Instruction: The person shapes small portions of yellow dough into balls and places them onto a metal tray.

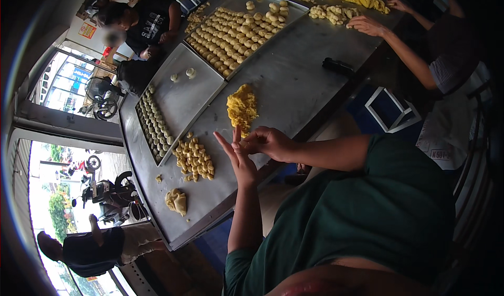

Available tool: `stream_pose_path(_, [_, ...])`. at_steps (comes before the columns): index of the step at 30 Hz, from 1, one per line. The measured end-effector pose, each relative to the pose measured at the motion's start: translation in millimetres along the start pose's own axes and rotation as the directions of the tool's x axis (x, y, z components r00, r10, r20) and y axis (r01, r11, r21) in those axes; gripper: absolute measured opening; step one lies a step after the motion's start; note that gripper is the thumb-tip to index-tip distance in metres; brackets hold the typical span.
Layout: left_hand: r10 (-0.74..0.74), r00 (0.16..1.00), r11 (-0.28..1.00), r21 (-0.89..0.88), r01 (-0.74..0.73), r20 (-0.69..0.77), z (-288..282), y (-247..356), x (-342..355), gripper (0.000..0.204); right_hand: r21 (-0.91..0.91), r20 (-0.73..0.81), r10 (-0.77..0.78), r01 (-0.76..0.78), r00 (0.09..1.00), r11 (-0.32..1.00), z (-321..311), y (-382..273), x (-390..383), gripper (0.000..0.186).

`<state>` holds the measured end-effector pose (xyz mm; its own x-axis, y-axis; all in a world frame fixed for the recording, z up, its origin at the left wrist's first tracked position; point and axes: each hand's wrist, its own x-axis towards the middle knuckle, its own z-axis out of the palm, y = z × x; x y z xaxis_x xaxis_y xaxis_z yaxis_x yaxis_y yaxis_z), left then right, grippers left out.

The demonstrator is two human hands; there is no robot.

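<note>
My two hands meet above the near edge of the steel table. My left hand (242,164) has two fingers stretched up and apart, while its other fingertips come together against my right hand. The fingers of my right hand (269,142) are pinched at the left fingertips; whatever small thing lies between them is hidden. Just beyond the hands, a crumbly yellow mound of filling (242,107) rests on the table. Left of it is a cluster of small dough pieces (193,158), with a larger smooth lump of dough (176,201) nearer the table's left end.
A metal tray (202,88) holds rows of small balls along its left side; another tray is filled with round dough balls (236,33). A dark object (337,66) lies near the right edge. Across the table sits one person (152,25); another person's hand (367,25) touches dough pieces at far right.
</note>
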<state>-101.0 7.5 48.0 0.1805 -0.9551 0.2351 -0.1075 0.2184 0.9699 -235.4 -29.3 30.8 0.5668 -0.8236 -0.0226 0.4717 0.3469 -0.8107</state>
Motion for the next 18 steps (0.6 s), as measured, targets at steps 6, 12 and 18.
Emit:
stream_pose_path(6, [0.01, 0.999, 0.999, -0.043, -0.008, 0.034, -7, -2, 2, 0.073, 0.117, -0.057, 0.245, -0.237, 0.968, 0.964, -5, 1, -2, 0.027])
stream_pose_path(12, [-0.247, 0.969, 0.95, -0.193, 0.246, 0.02, -4, -2, -1, 0.074, -0.108, -0.07, 0.087, -0.094, 0.994, 0.99, -11, 4, 2, 0.028])
stream_pose_path(18, [-0.325, 0.945, 0.774, -0.565, 0.285, 0.032, -7, -4, 1, 0.073, -0.481, 0.001, -0.161, 0.141, 0.987, 0.865, -17, 14, -7, 0.033])
